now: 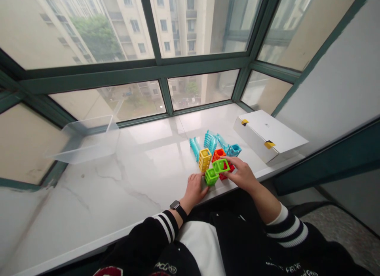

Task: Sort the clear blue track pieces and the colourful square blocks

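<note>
Near the front edge of the white marble sill (pixel 124 177), my left hand (pixel 196 189) rests with curled fingers against a green plastic block (pixel 210 176). My right hand (pixel 242 173) pinches a second green open-frame block (pixel 222 165) and holds it on top of the first. Just behind stand a yellow slotted tower block (pixel 204 159) and an orange block (pixel 219 153). A red piece peeks out under my right hand. Teal curved track pieces (pixel 210 141) and a teal block (pixel 234 149) lie further back.
A white cardboard box (pixel 268 135) with yellow tape lies at the right end of the sill. A clear plastic tub (pixel 89 139) sits tilted at the back left against the window frame (pixel 166 94). A grey wall closes the right side.
</note>
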A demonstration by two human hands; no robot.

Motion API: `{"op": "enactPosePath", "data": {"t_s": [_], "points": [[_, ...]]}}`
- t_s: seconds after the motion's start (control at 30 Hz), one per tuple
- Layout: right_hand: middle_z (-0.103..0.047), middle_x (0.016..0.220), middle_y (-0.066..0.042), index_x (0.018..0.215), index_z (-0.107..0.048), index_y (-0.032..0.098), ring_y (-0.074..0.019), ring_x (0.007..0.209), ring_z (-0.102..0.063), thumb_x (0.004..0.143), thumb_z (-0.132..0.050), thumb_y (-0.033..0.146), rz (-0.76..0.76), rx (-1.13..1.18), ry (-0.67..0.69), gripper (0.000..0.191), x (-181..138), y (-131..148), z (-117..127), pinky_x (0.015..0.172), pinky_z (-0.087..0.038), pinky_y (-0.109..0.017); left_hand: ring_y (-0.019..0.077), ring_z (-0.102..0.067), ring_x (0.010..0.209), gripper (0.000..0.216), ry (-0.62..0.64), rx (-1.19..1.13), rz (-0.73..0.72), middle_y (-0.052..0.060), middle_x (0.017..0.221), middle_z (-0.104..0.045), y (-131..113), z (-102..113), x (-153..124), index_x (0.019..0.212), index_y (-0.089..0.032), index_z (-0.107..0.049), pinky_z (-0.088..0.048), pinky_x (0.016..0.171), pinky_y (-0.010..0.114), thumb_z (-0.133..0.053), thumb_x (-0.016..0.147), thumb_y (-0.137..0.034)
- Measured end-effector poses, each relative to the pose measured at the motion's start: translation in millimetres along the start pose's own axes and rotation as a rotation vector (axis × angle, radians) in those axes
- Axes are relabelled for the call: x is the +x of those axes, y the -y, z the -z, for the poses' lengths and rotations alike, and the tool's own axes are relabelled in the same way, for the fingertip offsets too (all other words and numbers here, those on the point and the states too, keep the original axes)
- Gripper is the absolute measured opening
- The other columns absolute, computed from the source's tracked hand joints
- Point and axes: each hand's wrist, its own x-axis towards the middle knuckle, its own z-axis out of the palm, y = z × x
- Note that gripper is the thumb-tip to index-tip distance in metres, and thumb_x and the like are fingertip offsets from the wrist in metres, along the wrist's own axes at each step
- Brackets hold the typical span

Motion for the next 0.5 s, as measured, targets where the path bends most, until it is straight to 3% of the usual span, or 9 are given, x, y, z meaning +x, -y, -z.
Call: {"op": "enactPosePath", "data": {"t_s": [0.5], "points": [[-0.077, 0.114, -0.009, 0.126, -0.072, 0.026, -0.0314, 0.110, -0.069, 0.085, -0.082, 0.031, 0.062, -0.096, 0.163, 0.043, 9.5, -1.6, -11.3, 0.098, -0.054, -0.048, 0.0298, -0.062, 0.112, 0.044, -0.013, 0.192, -0.088, 0.010, 0.115, -0.071, -6.8, 2.0, 1.9, 0.126, -0.021, -0.063, -0.048, 0.104, 0.048, -0.075, 0.084, -0.028]]}}
